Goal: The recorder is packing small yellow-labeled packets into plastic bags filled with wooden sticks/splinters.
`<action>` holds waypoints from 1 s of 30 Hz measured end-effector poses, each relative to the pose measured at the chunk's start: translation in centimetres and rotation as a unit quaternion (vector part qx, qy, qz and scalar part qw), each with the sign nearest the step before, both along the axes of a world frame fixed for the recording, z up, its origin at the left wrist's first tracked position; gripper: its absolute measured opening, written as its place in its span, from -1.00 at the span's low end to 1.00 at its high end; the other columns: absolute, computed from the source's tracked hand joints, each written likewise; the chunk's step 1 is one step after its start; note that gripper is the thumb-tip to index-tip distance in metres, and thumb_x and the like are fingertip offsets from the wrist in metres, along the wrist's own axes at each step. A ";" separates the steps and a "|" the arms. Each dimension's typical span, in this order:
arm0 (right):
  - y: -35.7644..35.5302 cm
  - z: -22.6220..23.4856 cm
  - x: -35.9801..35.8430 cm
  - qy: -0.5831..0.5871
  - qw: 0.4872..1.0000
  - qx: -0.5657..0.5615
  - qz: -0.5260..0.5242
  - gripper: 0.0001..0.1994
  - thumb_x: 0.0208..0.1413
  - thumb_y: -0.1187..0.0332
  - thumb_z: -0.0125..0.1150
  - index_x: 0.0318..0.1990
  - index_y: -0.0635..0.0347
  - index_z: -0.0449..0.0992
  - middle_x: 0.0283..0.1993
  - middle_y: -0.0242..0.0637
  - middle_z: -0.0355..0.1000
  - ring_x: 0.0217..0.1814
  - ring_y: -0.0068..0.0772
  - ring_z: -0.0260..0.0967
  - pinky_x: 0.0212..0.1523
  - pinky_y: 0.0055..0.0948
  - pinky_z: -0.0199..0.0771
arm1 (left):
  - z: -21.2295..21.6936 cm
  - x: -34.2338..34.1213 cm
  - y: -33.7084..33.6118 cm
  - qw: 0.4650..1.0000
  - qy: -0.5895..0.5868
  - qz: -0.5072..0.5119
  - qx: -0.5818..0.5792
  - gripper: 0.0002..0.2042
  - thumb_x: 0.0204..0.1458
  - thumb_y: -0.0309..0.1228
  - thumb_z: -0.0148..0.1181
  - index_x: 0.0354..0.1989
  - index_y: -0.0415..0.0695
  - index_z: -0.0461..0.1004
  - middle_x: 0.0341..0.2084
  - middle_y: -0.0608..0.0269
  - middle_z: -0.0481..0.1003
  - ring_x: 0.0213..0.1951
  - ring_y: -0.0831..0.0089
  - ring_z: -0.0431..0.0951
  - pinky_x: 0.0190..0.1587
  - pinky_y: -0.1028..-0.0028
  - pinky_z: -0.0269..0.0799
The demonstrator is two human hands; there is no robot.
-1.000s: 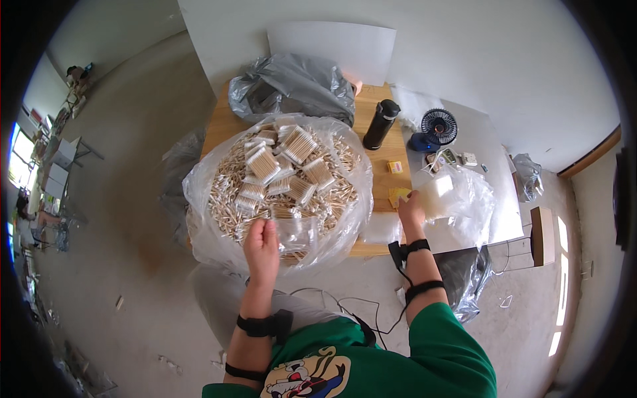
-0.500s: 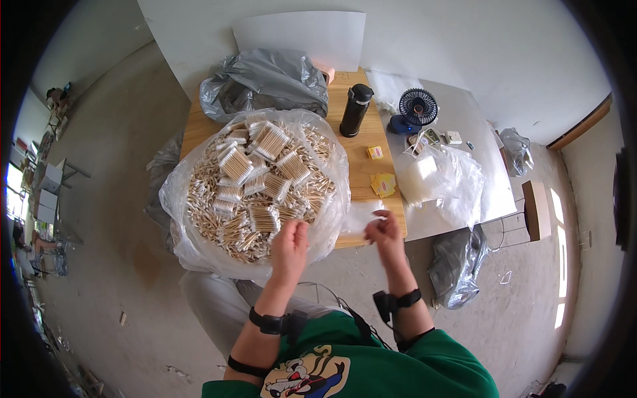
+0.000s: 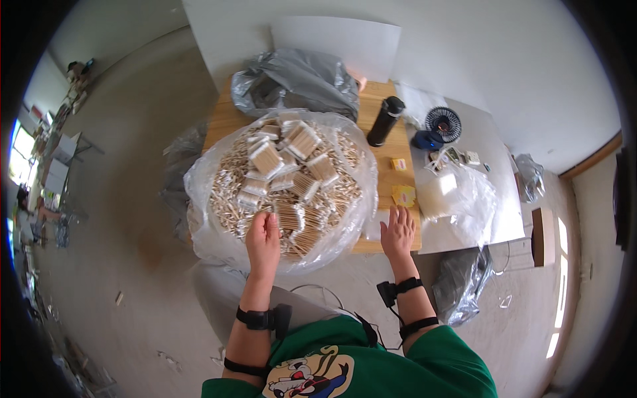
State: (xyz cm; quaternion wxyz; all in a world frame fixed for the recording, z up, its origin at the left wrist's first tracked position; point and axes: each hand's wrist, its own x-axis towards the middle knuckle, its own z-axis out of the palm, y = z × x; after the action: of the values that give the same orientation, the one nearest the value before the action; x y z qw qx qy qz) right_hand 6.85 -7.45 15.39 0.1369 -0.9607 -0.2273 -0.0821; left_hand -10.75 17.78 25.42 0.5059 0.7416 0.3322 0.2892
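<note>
Wooden sticks (image 3: pixel 292 192) fill the big clear bag (image 3: pixel 206 192) over the desk's (image 3: pixel 381 106) left half; I see my left hand (image 3: pixel 263 240) open on its near side, my right hand (image 3: pixel 398 232) flat, fingers spread, at the desk's near edge, holding nothing

Wooden tabletop (image 3: pixel 398 142), clear bag of wooden sticks (image 3: pixel 285 179), crumpled grey bag (image 3: pixel 295 83), black bottle (image 3: pixel 385 121), yellow pads (image 3: pixel 403 195), right hand (image 3: pixel 398 233) flat at front edge

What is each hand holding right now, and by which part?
Nothing is clearly held. The left hand rests on the small wooden sticks in the clear bag; the right hand lies flat on the table edge.
</note>
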 end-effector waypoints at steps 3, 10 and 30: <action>0.8 -0.8 -1.0 -0.026 0.993 -0.066 0.095 -0.47 0.00 0.20 0.16 0.17 0.06 0.28 0.28 -0.13 0.09 0.38 -0.05 -0.09 0.31 0.01 -0.13 | -0.6 0.2 2.5 0.994 0.022 -0.019 0.106 -0.85 0.12 -0.39 0.05 -0.30 -0.24 0.38 -0.58 0.14 0.41 -0.53 0.34 0.45 -0.42 0.44 0.35; 1.3 -3.7 -0.5 0.045 0.991 -0.099 0.081 -0.46 0.08 0.13 -0.04 0.23 0.10 0.20 0.37 -0.15 -0.03 0.44 -0.09 -0.22 0.36 0.06 -0.37 | -0.3 1.5 8.5 0.931 0.159 -0.021 0.327 -0.72 -0.05 -0.38 0.22 -0.20 -0.24 0.38 -0.20 0.00 0.38 -0.12 0.06 0.40 -0.09 0.22 0.36; 0.0 -0.3 0.0 -0.044 0.984 0.171 0.006 -0.54 0.01 0.41 0.09 0.13 0.14 0.26 0.18 -0.16 0.23 0.36 -0.07 -0.02 0.30 -0.05 -0.09 | 0.0 1.1 10.4 0.960 0.229 0.041 0.157 -0.72 -0.20 -0.57 0.22 -0.25 -0.23 0.37 -0.25 -0.01 0.45 -0.16 0.11 0.47 -0.12 0.23 0.38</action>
State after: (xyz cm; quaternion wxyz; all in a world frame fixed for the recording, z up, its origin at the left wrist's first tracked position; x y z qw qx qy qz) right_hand 6.87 -7.43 15.13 0.2900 -0.9171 -0.2213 -0.1610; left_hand -9.68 28.20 25.45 0.2813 0.8439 0.4197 0.1804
